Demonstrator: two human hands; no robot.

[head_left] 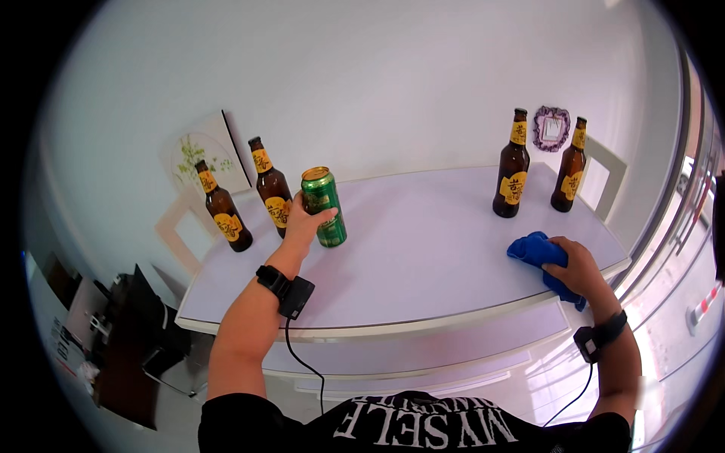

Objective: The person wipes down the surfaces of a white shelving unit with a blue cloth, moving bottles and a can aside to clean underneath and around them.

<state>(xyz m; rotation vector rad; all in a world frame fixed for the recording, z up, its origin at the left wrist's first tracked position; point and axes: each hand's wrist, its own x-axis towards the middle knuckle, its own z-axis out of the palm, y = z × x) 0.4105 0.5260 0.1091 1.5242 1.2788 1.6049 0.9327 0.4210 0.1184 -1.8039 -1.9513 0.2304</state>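
My left hand [306, 221] is wrapped round a tall green can [325, 198] with a gold top, near two brown bottles at the left of the table. The nearer-to-hand brown bottle [270, 183] stands just behind my fingers, and another brown bottle [223, 210] is farther left. Both carry yellow labels. Over at the right edge, my right hand [580, 266] grips a crumpled blue cloth [532, 249], part of which hangs over the table's front edge. Beyond it, two more brown bottles stand upright, one taller-looking bottle [512, 170] and one bottle [570, 170] to its right.
The pale table [411, 249] has a light raised edge. A pale chair [185, 226] is behind its left side, another chair [606, 177] behind its right. A picture [208, 158] and a purple-framed decoration [551, 128] are at the wall. A dark desk [124, 362] stands far left.
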